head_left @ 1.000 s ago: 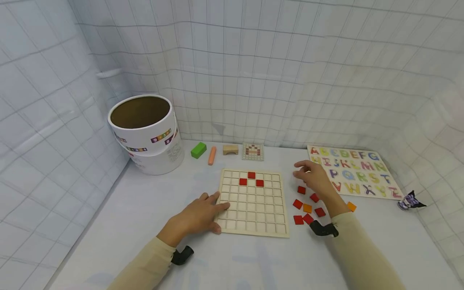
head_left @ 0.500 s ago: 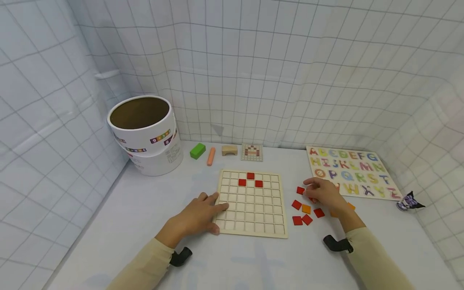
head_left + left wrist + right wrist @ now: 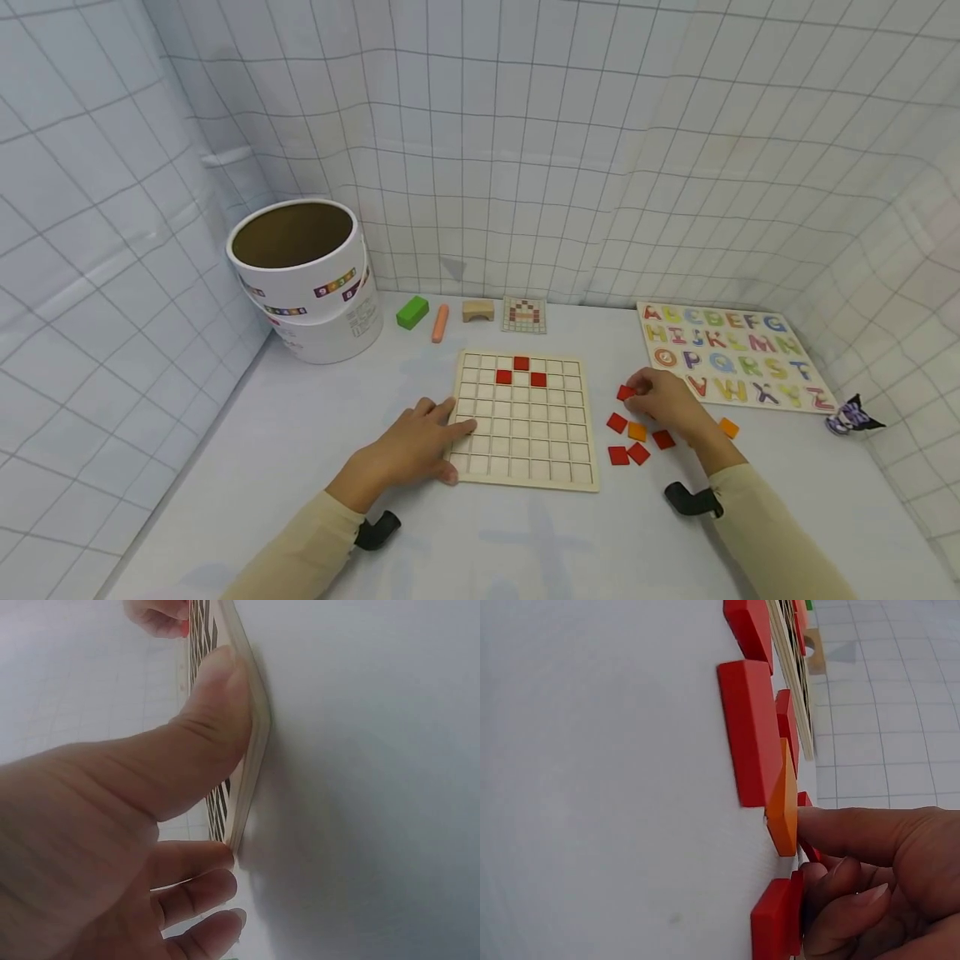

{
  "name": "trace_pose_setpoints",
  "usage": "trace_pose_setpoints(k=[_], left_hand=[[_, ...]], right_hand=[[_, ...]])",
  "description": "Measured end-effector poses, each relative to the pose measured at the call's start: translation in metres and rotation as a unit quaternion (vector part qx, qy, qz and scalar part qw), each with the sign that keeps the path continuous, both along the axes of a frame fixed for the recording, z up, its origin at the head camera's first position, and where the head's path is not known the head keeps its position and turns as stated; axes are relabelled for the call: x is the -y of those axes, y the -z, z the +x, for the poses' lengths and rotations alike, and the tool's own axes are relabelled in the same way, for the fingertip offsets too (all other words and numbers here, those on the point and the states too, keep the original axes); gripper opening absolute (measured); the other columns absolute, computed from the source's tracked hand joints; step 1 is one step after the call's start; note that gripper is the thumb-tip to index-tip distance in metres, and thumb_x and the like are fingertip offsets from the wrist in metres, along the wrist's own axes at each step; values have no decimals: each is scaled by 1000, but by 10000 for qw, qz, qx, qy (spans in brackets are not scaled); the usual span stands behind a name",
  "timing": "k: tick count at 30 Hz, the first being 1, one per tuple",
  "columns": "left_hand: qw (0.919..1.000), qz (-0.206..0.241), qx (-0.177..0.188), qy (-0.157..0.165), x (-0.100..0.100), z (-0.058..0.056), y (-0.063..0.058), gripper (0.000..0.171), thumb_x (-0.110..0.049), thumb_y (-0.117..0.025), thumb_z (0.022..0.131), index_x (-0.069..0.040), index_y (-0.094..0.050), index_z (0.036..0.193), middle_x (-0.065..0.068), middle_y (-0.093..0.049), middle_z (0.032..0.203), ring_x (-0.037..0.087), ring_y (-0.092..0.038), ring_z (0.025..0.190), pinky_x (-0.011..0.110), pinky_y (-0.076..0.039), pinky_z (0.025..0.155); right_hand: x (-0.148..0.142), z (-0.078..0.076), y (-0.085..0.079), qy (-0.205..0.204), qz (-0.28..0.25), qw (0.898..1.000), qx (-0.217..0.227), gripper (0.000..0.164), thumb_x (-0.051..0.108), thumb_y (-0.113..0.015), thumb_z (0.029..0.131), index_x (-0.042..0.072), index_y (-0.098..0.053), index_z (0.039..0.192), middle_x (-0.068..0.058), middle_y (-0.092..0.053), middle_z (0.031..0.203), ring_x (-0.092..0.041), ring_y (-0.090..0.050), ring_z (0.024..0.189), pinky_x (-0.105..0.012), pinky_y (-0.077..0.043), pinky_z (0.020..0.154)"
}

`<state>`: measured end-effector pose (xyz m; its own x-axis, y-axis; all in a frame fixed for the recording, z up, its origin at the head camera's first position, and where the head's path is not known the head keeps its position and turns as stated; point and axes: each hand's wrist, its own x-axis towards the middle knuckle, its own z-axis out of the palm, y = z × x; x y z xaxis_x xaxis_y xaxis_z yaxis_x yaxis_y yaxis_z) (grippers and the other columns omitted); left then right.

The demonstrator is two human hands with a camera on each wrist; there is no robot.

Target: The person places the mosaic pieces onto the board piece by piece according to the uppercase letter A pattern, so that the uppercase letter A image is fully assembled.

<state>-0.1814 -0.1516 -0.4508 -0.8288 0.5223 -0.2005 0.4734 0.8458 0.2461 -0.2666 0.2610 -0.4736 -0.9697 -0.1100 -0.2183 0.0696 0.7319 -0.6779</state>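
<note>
Nearest are two pale sleeves (image 3: pixel 303 537), each with a black fitting (image 3: pixel 378 531) at the wrist. The left hand (image 3: pixel 408 446) rests on the left side of a grid board (image 3: pixel 537 429) on the white worktop (image 3: pixel 450 542), its fingers spread apart, one reaching over the grid, and its thumb at the near left corner.

Right of the board, four loose red tiles (image 3: pixel 618 456) lie around an orange tile (image 3: pixel 637 432); a second orange tile lies farther right. Just beyond them, the right hand (image 3: pixel 667 402) pinches a red tile (image 3: pixel 624 392) at its right side, thumb and forefinger together on it, the other fingers curled.

Right of that hand are an alphabet board (image 3: pixel 731 354) and a small purple figurine (image 3: pixel 851 417). In the grid's farthest row sits one red square (image 3: pixel 521 363), with two more diagonally nearer.

Farther off, from right to left, stand a pattern card (image 3: pixel 524 315), a wooden arch (image 3: pixel 477 310), an orange stick (image 3: pixel 440 323), a green block (image 3: pixel 412 312) and a white bucket (image 3: pixel 322 304), before a checked cloth (image 3: pixel 510 150).
</note>
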Motion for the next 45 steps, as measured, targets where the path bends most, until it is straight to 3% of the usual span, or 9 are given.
trace_pose_setpoints(k=[5,9,16,21,25,28,35,39,45], left_hand=[[10000,-37,-18,14,-1,1,1,79,-45,-81,80,-23,-53,150,21,-36,161,36,-42,132,55,-37,108],[10000,-34,-7,37,-2,-1,2,79,-45,-81,80,-24,-53,151,21,-36,161,35,-41,133,55,-37,108],[9999,-72,60,-52,-2,-2,-1,79,-44,-81,80,-24,-52,151,21,-35,161,35,-41,135,56,-36,110],[10000,-80,-4,-24,-1,-2,-1,78,-44,-81,80,-23,-53,151,21,-36,161,35,-42,133,56,-37,110],[10000,-45,-53,14,-1,-2,0,79,-44,-81,80,-23,-54,150,22,-38,160,34,-43,130,55,-38,108],[10000,-10,-41,24,-1,-2,0,79,-44,-82,79,-22,-54,150,22,-38,160,34,-43,129,54,-38,107],[10000,-31,-5,8,-3,-2,-1,80,-44,-82,79,-22,-53,150,22,-37,160,35,-43,130,53,-38,107],[10000,-3,-32,36,-3,-2,-1,80,-44,-82,78,-22,-54,150,23,-38,159,35,-43,130,54,-39,107],[10000,-18,1,21,-2,-2,0,80,-44,-83,78,-22,-54,149,23,-38,159,35,-43,130,54,-39,107]], right_hand=[[-2,1,2,115,-286,9995,7,25,18,-70,95,3,-60,113,-11,-59,97,-24,-54,78,-33,-48,64],[-8,3,-2,178,-925,9955,99,32,24,-63,101,6,-55,126,-13,-56,93,-22,-50,68,-33,-46,60],[0,-2,-14,218,-2536,9661,435,47,29,-67,100,3,-51,135,-9,-56,87,-14,-50,64,-26,-45,58],[25,-6,-15,-33,-3029,9512,591,42,16,-67,99,0,-51,135,-8,-61,84,-13,-53,64,-24,-45,58],[50,-6,-9,-428,-2889,9538,704,38,10,-67,98,0,-51,131,-10,-62,84,-15,-55,64,-26,-47,59],[67,-6,-4,-587,-2548,9621,775,36,9,-70,95,1,-53,125,-9,-62,85,-17,-55,61,-27,-47,57],[90,-3,-3,-725,-823,9938,188,26,12,-72,89,10,-63,114,-7,-59,80,-16,-52,55,-30,-44,53],[94,-3,-5,-837,-309,9960,-31,23,14,-72,89,12,-66,111,-6,-60,83,-17,-54,59,-31,-44,56],[95,-2,-5,-840,-216,9962,10,22,15,-74,88,13,-67,109,-6,-60,84,-19,-54,66,-32,-43,60]])
